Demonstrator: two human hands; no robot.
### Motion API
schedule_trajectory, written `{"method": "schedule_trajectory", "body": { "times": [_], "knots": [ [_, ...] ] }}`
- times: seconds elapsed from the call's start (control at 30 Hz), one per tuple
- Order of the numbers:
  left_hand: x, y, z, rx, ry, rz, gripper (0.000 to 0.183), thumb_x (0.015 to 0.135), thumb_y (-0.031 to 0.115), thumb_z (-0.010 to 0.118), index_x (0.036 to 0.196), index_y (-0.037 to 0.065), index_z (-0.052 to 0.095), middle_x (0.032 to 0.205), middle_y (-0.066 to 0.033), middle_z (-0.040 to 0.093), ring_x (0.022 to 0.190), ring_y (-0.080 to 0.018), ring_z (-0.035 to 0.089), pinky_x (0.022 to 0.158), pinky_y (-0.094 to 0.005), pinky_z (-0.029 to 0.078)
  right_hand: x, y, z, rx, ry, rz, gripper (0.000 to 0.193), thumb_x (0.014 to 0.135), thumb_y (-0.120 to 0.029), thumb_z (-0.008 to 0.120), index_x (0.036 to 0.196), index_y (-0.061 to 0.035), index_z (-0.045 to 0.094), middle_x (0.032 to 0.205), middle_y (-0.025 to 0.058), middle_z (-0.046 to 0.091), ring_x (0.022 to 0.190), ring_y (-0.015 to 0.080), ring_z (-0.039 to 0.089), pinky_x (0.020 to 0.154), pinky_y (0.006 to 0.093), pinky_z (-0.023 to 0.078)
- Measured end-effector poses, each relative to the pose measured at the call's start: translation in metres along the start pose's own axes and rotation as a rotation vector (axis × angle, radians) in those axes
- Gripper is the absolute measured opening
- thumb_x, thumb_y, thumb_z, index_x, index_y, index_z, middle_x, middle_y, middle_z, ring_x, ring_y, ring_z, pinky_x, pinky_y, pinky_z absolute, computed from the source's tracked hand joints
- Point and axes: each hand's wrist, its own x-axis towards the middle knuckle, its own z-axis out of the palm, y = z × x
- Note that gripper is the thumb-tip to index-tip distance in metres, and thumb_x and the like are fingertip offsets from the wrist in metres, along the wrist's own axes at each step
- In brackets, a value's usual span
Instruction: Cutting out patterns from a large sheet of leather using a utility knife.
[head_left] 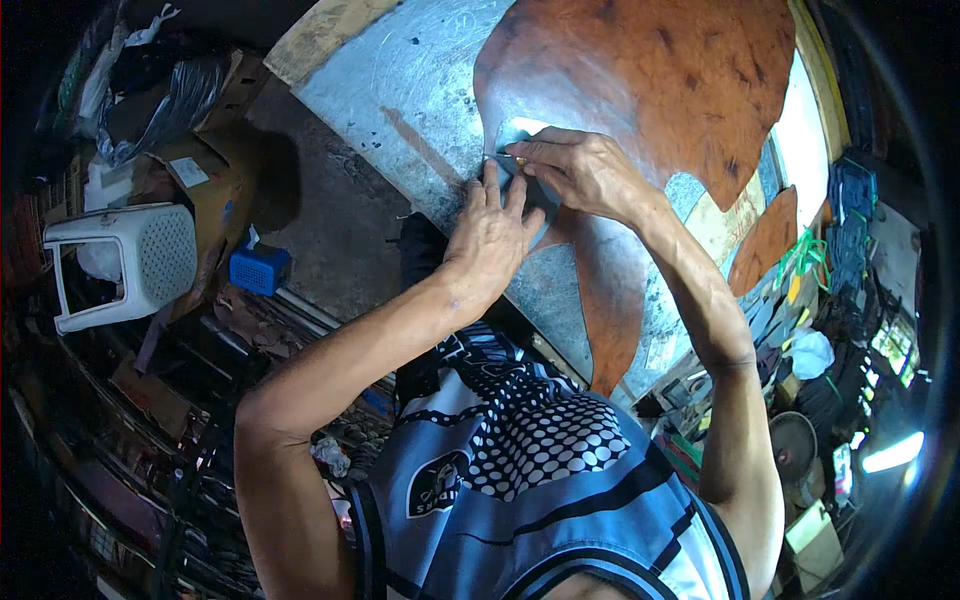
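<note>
A large piece of brown leather [690,90] with dark blotches lies on the pale, scratched worktop. My left hand [490,230] is spread flat at the leather's lower left edge, its fingers pressing on a small grey flat piece [538,236] that shows partly beneath it. Just right of those fingertips, my right hand [590,172] is closed in a pinch round a thin pointed tool [507,155]. The tip meets the surface close to my left fingers. Most of the tool is hidden by my fingers, so its exact kind does not show.
A narrow leather tail [612,310] hangs toward the worktop's [400,75] near edge, and a smaller leather scrap [765,240] lies at right. On the left stand a white plastic stool [165,255], a blue plastic basket [260,268] and a cardboard box [215,180]. A lit tube lamp [893,453] shows at lower right.
</note>
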Motion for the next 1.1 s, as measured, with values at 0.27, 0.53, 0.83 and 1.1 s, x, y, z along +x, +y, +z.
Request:
{"method": "schedule_trajectory", "body": {
  "times": [0.27, 0.53, 0.83, 1.1],
  "knots": [
    [0.000, 0.000, -0.002, -0.059, -0.018, 0.004, 0.043, 0.085, 0.010, 0.062, 0.127, 0.009, 0.056, 0.140, -0.0258, 0.044, 0.133, -0.0518, 0.037, 0.103, -0.0509, 0.039, 0.003, 0.000, 0.001, -0.088, -0.029, -0.048, 0.027, 0.087, -0.017, 0.064, 0.112, -0.0081, 0.071, 0.101, 0.0129, 0.069, 0.083, 0.0303, 0.069, 0.072, 0.0383, 0.058],
    [0.002, -0.002, 0.003, -0.091, 0.012, 0.003, 0.035, 0.084, 0.010, 0.063, 0.119, 0.009, 0.060, 0.141, -0.0255, 0.044, 0.132, -0.0519, 0.038, 0.102, -0.0507, 0.041, 0.004, -0.012, -0.006, -0.183, -0.085, -0.001, 0.025, 0.088, -0.014, 0.060, 0.110, -0.0072, 0.070, 0.098, 0.0147, 0.069, 0.083, 0.0296, 0.069, 0.070, 0.0385, 0.057],
    [0.002, -0.005, -0.002, -0.092, -0.007, 0.008, 0.034, 0.083, 0.009, 0.064, 0.116, 0.009, 0.062, 0.141, -0.0243, 0.044, 0.131, -0.0515, 0.038, 0.096, -0.0489, 0.044, 0.010, -0.017, -0.012, -0.229, -0.139, 0.038, 0.025, 0.087, -0.015, 0.060, 0.109, -0.0073, 0.070, 0.097, 0.0137, 0.069, 0.086, 0.0306, 0.069, 0.071, 0.0393, 0.057],
    [0.003, -0.007, -0.005, -0.104, -0.001, 0.026, 0.039, 0.084, 0.010, 0.061, 0.123, 0.011, 0.060, 0.142, -0.0231, 0.043, 0.131, -0.0480, 0.039, 0.095, -0.0475, 0.043, 0.046, 0.027, -0.024, -0.424, -0.281, -0.186, 0.024, 0.083, -0.014, 0.060, 0.103, -0.0112, 0.072, 0.096, 0.0125, 0.067, 0.085, 0.0319, 0.065, 0.076, 0.0448, 0.052]
  ]
}}
